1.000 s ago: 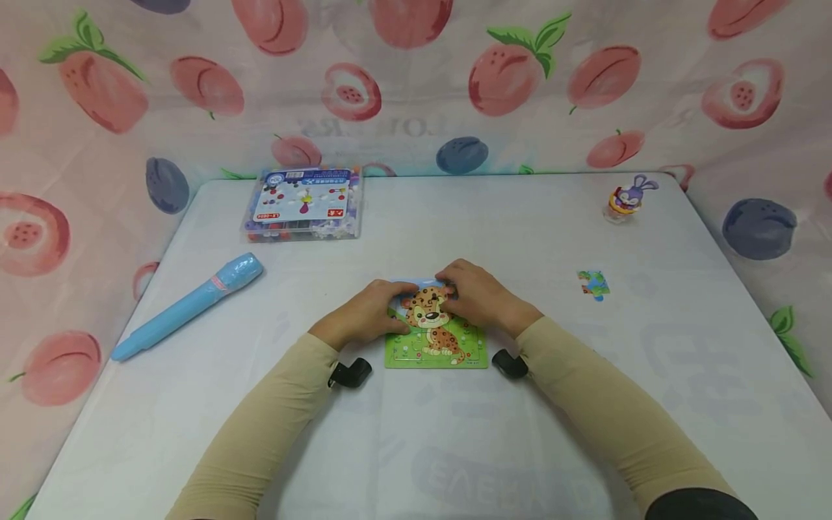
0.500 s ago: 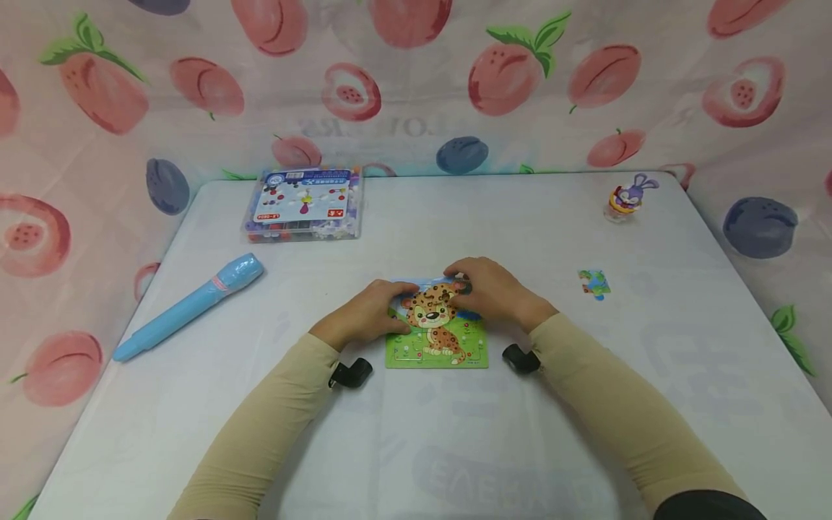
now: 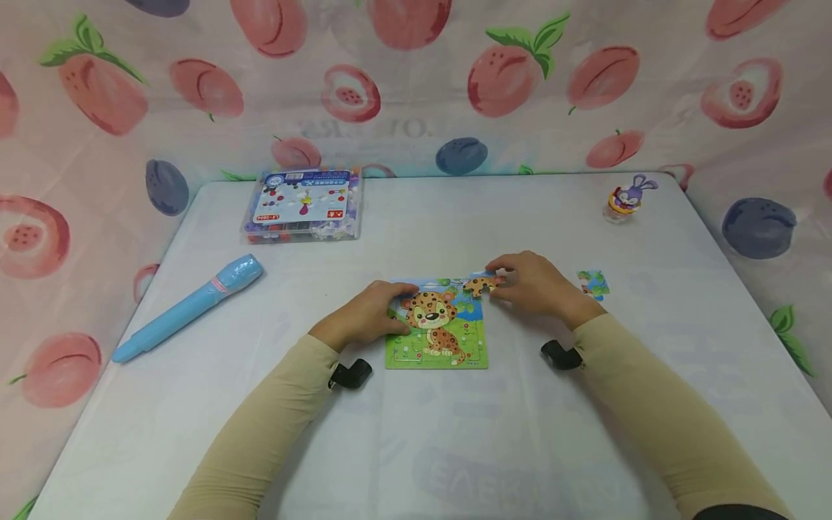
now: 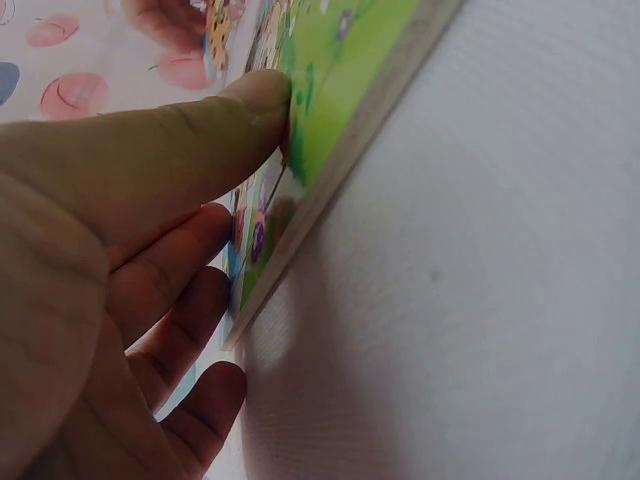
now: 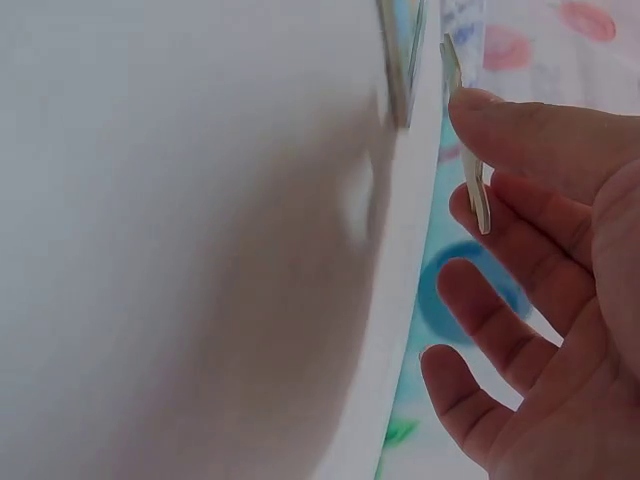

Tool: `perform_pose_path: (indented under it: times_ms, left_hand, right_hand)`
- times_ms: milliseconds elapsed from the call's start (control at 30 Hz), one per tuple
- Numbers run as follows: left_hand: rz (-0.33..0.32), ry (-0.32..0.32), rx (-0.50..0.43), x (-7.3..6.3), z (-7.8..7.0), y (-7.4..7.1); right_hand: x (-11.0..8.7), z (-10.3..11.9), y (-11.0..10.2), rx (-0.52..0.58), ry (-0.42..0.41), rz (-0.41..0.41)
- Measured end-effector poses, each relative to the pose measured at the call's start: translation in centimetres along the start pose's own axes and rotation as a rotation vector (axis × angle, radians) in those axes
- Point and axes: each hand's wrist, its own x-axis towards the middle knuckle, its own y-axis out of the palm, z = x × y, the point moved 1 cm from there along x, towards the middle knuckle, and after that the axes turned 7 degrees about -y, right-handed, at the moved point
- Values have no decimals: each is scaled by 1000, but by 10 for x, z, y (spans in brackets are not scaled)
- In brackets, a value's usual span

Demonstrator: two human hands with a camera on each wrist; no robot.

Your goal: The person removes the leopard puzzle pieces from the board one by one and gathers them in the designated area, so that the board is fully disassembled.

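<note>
A puzzle board (image 3: 435,347) with a cartoon leopard on green grass lies on the table, its upper right part showing blue and a tree. My left hand (image 3: 367,314) rests on the board's left side. In the left wrist view its thumb (image 4: 245,110) presses the board's face, while other fingers lie along the edge. My right hand (image 3: 539,285) pinches a spotted puzzle piece (image 3: 479,286) between thumb and fingers at the board's upper right corner. That piece (image 5: 472,180) appears edge-on and thin in the right wrist view, raised off the table.
Another puzzle piece (image 3: 594,284), green and blue, lies just beyond my right hand. A small purple rabbit figure (image 3: 629,197) stands at the back right. At the back left is a clear box of beads (image 3: 302,206). A long blue wrapped object (image 3: 188,307) lies at left.
My right hand has lifted the spotted piece off the leopard's head and carried it right to the board's corner, uncovering the face and upper right. The left hand stays put.
</note>
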Motion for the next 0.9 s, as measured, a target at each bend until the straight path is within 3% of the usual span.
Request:
perform_pose_path:
  times_ms: [400,900]
  left_hand:
    - [2,-1,2,1,0,1]
    - [2,3,9,1,1,2]
  right_hand:
    - [-30,-34,-22,-27,134,9]
    - [-53,-65,-36,-55,158,23]
